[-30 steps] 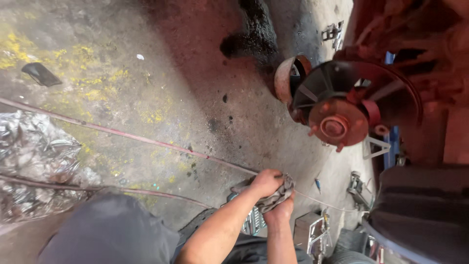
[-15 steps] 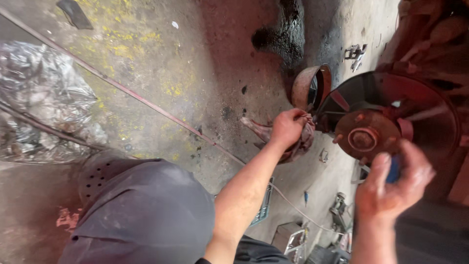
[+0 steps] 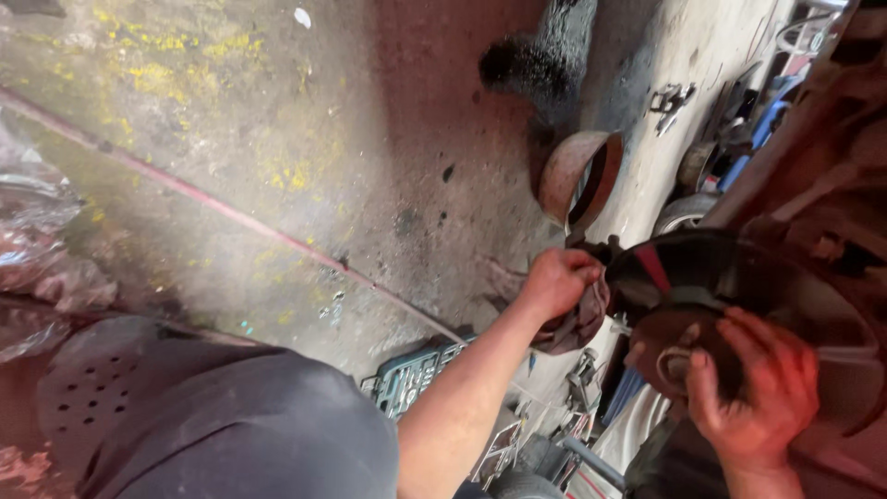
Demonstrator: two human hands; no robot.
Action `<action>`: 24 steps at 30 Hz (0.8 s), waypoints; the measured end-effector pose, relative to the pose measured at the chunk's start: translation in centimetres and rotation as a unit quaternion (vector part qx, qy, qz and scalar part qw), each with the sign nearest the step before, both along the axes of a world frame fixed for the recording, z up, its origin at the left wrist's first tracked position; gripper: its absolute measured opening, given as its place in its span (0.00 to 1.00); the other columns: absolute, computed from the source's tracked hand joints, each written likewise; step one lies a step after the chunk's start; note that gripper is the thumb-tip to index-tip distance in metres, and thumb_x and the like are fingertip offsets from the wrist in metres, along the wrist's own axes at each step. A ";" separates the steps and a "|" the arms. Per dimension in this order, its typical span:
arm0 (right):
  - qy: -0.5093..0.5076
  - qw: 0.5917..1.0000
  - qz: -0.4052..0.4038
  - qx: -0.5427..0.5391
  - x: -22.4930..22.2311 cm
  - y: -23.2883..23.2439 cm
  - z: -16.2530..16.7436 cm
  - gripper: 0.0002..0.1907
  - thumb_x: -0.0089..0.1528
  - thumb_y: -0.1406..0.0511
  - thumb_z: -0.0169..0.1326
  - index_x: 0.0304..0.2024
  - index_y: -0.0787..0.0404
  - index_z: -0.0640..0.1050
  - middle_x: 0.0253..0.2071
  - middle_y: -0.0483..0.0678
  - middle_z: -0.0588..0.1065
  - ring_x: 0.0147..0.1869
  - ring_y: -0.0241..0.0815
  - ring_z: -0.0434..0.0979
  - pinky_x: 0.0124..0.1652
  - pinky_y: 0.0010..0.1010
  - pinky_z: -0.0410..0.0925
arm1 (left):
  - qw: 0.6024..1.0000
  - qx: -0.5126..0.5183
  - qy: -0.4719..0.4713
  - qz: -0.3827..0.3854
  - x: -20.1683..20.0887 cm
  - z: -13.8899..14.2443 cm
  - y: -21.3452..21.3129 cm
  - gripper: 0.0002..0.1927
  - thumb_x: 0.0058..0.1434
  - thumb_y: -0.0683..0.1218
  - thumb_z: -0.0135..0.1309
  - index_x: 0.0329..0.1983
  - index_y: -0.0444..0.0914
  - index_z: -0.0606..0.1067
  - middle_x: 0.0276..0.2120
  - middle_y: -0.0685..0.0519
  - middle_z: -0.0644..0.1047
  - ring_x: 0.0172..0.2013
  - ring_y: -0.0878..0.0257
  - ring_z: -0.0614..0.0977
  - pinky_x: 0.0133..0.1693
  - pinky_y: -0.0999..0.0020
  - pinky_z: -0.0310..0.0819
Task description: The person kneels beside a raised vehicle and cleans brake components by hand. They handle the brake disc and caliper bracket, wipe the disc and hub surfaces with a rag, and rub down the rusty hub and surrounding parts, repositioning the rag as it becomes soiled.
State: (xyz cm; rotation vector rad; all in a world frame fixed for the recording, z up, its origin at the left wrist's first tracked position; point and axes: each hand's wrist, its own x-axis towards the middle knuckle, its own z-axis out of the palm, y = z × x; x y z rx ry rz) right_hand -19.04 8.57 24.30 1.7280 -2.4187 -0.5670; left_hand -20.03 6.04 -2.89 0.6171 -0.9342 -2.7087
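A rusty brake disc (image 3: 665, 268) with its hub sits on a vehicle's suspension at the right. My left hand (image 3: 557, 280) is closed on a dirty dark rag (image 3: 577, 323) and presses it against the disc's left edge. My right hand (image 3: 753, 397) wraps its fingers over the hub (image 3: 661, 346) at the disc's middle and hides most of it. The lower part of the disc is hidden behind this hand.
A rusty brake drum (image 3: 577, 176) stands on the stained concrete floor just above the disc. A red hose (image 3: 231, 217) runs across the floor. A tray of sockets (image 3: 416, 374), loose tools (image 3: 674, 97), crumpled plastic sheet (image 3: 37, 249) and my dark-trousered knee (image 3: 231, 425) are also here.
My left hand has carried the rag from low down up to the disc's edge. My right hand has let go of the rag and moved onto the hub.
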 end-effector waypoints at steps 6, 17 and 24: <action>-0.023 0.999 0.033 -0.002 -3.3 -3.1 -1.9 0.16 0.68 0.62 0.60 0.56 0.61 0.77 0.57 0.53 0.77 0.58 0.53 0.76 0.58 0.37 0.67 | 0.962 0.251 0.092 0.056 -1.8 0.8 -0.1 0.04 0.61 0.36 0.52 0.34 0.35 0.77 0.28 0.52 0.79 0.30 0.66 0.78 0.34 0.69 0.73; -0.103 0.987 0.016 0.118 -20.7 -8.1 -2.9 0.19 0.66 0.61 0.59 0.56 0.62 0.75 0.55 0.53 0.77 0.56 0.51 0.76 0.55 0.37 0.68 | 0.969 -0.133 0.055 0.203 -4.3 0.1 4.2 0.06 0.58 0.49 0.63 0.34 0.42 0.82 0.30 0.45 0.78 0.37 0.47 0.80 0.42 0.51 0.77; -0.108 0.985 -0.023 0.133 -24.7 -6.7 -0.5 0.20 0.65 0.61 0.59 0.57 0.62 0.75 0.54 0.52 0.76 0.54 0.49 0.76 0.53 0.37 0.68 | 0.982 -0.073 -0.027 0.169 -4.8 3.9 3.3 0.07 0.51 0.47 0.62 0.30 0.40 0.78 0.32 0.44 0.78 0.39 0.45 0.80 0.43 0.47 0.74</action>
